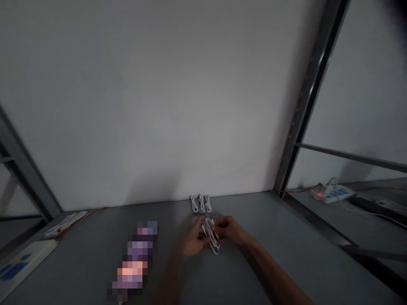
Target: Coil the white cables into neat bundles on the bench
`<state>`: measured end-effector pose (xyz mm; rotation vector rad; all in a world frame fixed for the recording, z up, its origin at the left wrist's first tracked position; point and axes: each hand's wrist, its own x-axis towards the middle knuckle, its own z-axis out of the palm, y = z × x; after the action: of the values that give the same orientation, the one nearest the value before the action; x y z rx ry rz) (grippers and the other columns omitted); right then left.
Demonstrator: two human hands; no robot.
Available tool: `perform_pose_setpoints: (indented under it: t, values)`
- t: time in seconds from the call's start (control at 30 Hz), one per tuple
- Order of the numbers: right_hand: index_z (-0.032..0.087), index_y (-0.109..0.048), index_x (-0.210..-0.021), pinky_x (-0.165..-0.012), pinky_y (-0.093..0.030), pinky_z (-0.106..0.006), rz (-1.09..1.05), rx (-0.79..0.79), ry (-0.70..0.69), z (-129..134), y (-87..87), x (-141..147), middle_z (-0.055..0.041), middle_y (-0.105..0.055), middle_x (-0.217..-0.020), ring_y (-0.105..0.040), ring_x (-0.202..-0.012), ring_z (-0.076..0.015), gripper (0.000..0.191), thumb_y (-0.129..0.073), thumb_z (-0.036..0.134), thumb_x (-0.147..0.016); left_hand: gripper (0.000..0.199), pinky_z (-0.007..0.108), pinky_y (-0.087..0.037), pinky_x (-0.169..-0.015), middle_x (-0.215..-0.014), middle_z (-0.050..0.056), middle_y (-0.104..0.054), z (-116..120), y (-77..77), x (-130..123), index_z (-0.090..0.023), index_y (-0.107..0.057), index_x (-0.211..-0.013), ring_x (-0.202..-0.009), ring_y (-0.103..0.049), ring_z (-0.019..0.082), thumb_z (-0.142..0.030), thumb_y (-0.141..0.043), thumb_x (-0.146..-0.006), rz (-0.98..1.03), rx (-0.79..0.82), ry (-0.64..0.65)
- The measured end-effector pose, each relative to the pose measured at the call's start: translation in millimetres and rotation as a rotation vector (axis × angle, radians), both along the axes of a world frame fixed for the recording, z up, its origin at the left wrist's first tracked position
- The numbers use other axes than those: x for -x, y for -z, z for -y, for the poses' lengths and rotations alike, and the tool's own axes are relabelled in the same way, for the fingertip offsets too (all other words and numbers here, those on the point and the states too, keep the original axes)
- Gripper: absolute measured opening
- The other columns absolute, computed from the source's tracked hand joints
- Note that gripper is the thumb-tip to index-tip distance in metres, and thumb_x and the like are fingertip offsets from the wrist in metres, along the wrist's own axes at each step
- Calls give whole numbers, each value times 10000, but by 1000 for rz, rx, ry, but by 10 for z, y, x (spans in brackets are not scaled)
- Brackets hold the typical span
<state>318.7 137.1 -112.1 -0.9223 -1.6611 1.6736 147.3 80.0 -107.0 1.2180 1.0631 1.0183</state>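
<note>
On the grey worktop [260,245], the left hand's grip [193,239] and the right hand's grip [230,231] close from either side on a looped white cable bundle [210,235], their fingers curled around it. Just beyond the hands, three coiled white cables [201,203] lie side by side near the white wall [159,106]. Left of the hands sits a pixelated object [133,258] (too blurred to name), and farther left lie another white cable bundle [65,223] and a white-and-blue panel [25,264]. To the right, past a metal upright [310,93], a similar panel with a red light [333,193] sits on a separate surface.
</note>
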Motion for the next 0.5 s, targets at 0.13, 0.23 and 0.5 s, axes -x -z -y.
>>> perform_pose_setpoints:
  t: [0.13,0.23,0.5]
  values:
    - [135,-621,-604,-446,-351,-239,155,-209,113,-7,37,66,-17,-570,-519,-482,-453,-124,570,-592,692,-723,830,382,-536,-685,-857,83,-728,-4,43,-60,-188,-358,-1323,-761,-703,268,-296,-788,-621,7,0,-51]
    - [125,-655,-601,-451,-297,-234,285,-365,144,32,22,103,-9,-537,-498,-449,-458,-117,546,-529,610,-819,726,343,-526,-597,-759,57,-717,-34,82,-86,-167,-461,-1170,-649,-685,240,-314,-814,-554,-27,6,-117]
    - [127,-712,-701,-656,-403,-247,497,-724,88,185,-160,130,-91,-675,-768,-585,-675,-161,531,-339,391,-972,274,297,-495,-501,-590,-1,-638,-60,31,-137,-176,-575,-817,-505,-608,182,-240,-692,-577,-194,9,-217]
